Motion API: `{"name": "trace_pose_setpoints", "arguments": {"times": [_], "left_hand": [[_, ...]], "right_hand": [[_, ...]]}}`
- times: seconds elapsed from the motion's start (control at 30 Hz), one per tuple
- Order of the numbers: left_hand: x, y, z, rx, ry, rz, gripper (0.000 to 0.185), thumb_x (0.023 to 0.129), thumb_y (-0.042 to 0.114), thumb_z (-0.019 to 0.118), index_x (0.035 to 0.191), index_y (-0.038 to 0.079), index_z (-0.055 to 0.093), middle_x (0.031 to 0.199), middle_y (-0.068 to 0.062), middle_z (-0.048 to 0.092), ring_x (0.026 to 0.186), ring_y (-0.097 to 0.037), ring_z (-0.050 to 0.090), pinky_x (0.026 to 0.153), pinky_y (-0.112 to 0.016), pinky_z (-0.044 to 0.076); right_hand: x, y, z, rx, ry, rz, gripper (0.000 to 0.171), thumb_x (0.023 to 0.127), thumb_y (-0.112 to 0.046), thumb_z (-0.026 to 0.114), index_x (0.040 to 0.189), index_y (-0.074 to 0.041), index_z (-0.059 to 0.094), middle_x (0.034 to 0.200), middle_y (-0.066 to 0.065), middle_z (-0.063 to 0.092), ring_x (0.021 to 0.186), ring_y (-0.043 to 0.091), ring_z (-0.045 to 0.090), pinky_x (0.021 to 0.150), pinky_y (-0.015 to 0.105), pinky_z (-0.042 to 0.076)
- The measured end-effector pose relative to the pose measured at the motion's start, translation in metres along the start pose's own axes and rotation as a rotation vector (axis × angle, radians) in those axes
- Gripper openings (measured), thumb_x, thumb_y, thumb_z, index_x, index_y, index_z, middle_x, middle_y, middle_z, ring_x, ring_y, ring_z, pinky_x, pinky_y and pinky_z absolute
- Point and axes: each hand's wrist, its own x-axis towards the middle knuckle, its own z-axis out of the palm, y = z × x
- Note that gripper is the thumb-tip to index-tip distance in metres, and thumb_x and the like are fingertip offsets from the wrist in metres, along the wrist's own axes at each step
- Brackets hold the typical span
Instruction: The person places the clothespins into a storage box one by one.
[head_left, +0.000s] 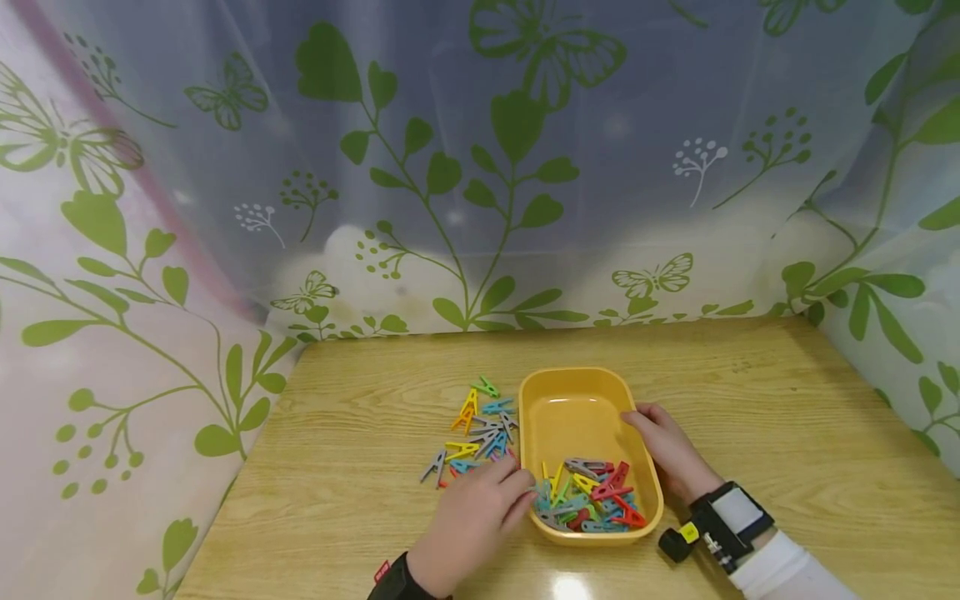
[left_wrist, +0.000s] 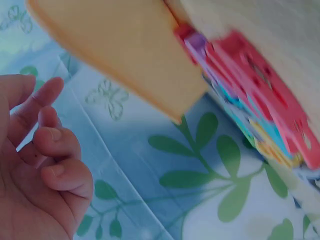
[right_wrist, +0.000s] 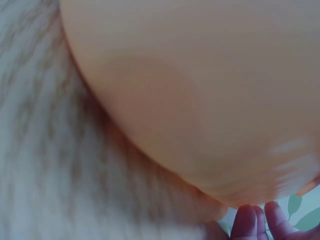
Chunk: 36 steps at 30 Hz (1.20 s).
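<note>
A yellow plastic tub [head_left: 576, 421] rests on the table with a heap of colourful clothespins [head_left: 581, 504] in its near end. My right hand [head_left: 671, 450] grips its right side, thumb over the rim; in the right wrist view the fingertips [right_wrist: 245, 220] lie against the outer wall. Beside the left wall is my left hand [head_left: 480, 508], between the tub and a loose pile of clothespins [head_left: 487, 429]. In the left wrist view that hand [left_wrist: 45, 170] has loosely bent fingers and nothing between them. Several red and purple clothespins [left_wrist: 265, 95] lie near it there.
The wooden table [head_left: 345, 467] extends to both sides of the tub. A patterned curtain [head_left: 480, 208] with green leaves and butterflies hangs along the table's back and sides. A strapped device [head_left: 731, 521] sits on the right wrist.
</note>
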Motion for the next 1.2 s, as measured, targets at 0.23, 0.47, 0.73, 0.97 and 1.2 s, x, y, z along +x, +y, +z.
{"name": "trace_pose_setpoints", "arguments": {"times": [0.23, 0.47, 0.73, 0.97, 1.2], "left_hand": [[-0.001, -0.022, -0.016, 0.064, 0.011, -0.178, 0.008, 0.094, 0.021, 0.077, 0.096, 0.016, 0.071, 0.083, 0.006, 0.055, 0.062, -0.004, 0.044, 0.054, -0.018, 0.036], [-0.007, -0.047, -0.025, 0.077, -0.086, -0.451, 0.012, 0.093, 0.017, 0.078, 0.099, 0.01, 0.071, 0.087, 0.0, 0.062, 0.062, -0.007, 0.05, 0.054, -0.022, 0.041], [-0.023, -0.07, -0.019, 0.075, -0.261, -0.738, 0.019, 0.092, 0.014, 0.078, 0.105, 0.003, 0.069, 0.091, -0.008, 0.063, 0.064, -0.014, 0.055, 0.054, -0.031, 0.047], [-0.03, -0.08, -0.014, 0.129, -0.317, -0.79, 0.02, 0.09, 0.017, 0.08, 0.095, 0.002, 0.068, 0.084, -0.008, 0.06, 0.063, -0.017, 0.057, 0.054, -0.033, 0.048], [-0.033, -0.085, -0.008, 0.152, -0.351, -0.791, 0.019, 0.089, 0.017, 0.081, 0.086, 0.004, 0.067, 0.077, -0.005, 0.056, 0.062, -0.016, 0.053, 0.053, -0.033, 0.045]], "right_hand": [[0.0, 0.0, -0.001, -0.005, 0.0, -0.002, 0.064, 0.108, -0.041, 0.047, 0.149, 0.005, 0.032, 0.138, 0.024, 0.05, 0.107, 0.021, 0.06, 0.084, 0.024, 0.054], [0.0, 0.0, 0.0, -0.008, 0.009, -0.003, 0.065, 0.107, -0.042, 0.048, 0.149, 0.005, 0.032, 0.139, 0.024, 0.05, 0.108, 0.021, 0.06, 0.085, 0.025, 0.054], [0.0, 0.002, 0.0, -0.011, 0.016, -0.007, 0.063, 0.108, -0.04, 0.048, 0.149, 0.005, 0.032, 0.138, 0.024, 0.05, 0.107, 0.02, 0.06, 0.084, 0.025, 0.054], [-0.001, 0.001, 0.0, -0.004, 0.013, -0.022, 0.065, 0.108, -0.041, 0.049, 0.15, 0.005, 0.031, 0.14, 0.025, 0.05, 0.108, 0.02, 0.06, 0.084, 0.024, 0.054], [0.0, 0.001, 0.0, -0.004, 0.008, -0.025, 0.065, 0.108, -0.041, 0.049, 0.15, 0.006, 0.031, 0.14, 0.025, 0.049, 0.108, 0.019, 0.06, 0.084, 0.024, 0.053]]}}
